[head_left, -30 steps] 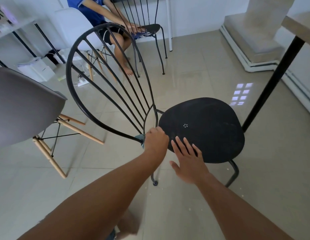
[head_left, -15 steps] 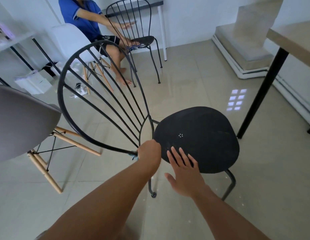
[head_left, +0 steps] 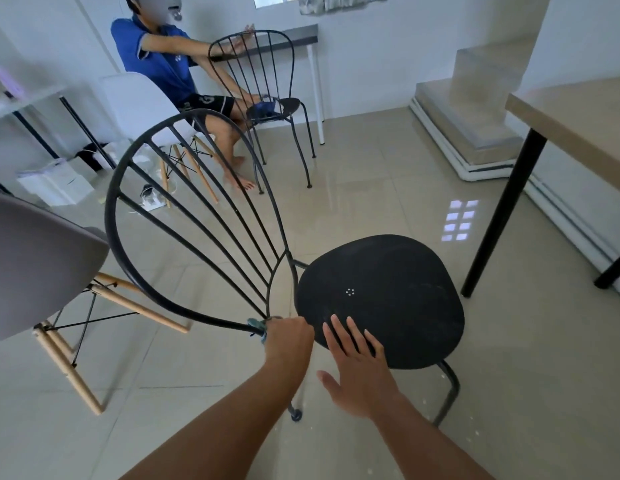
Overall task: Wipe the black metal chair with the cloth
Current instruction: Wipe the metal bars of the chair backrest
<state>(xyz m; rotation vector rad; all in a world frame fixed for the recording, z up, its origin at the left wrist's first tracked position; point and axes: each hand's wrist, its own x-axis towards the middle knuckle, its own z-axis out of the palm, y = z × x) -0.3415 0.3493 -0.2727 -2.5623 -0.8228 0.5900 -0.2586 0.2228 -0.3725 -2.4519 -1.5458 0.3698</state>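
The black metal chair point(head_left: 388, 299) stands in front of me, its round seat to the right and its fan-shaped wire back to the left. My left hand point(head_left: 289, 341) is closed around a teal cloth point(head_left: 257, 325) at the lower end of the backrest frame, where the rods meet. Only a small bit of cloth shows past my fist. My right hand point(head_left: 358, 365) lies flat and open on the near edge of the seat, fingers spread.
A grey shell chair point(head_left: 35, 261) with wooden legs is close on the left. A wooden table point(head_left: 578, 123) with black legs stands at right. At the back a person point(head_left: 170, 71) on a white chair handles another black wire chair point(head_left: 267, 88). Tiled floor lies beyond the seat.
The view has tilted up, so chair and hands sit lower in frame. My left fist with the cloth stays at the base of the backrest; my right hand stays on the seat edge.
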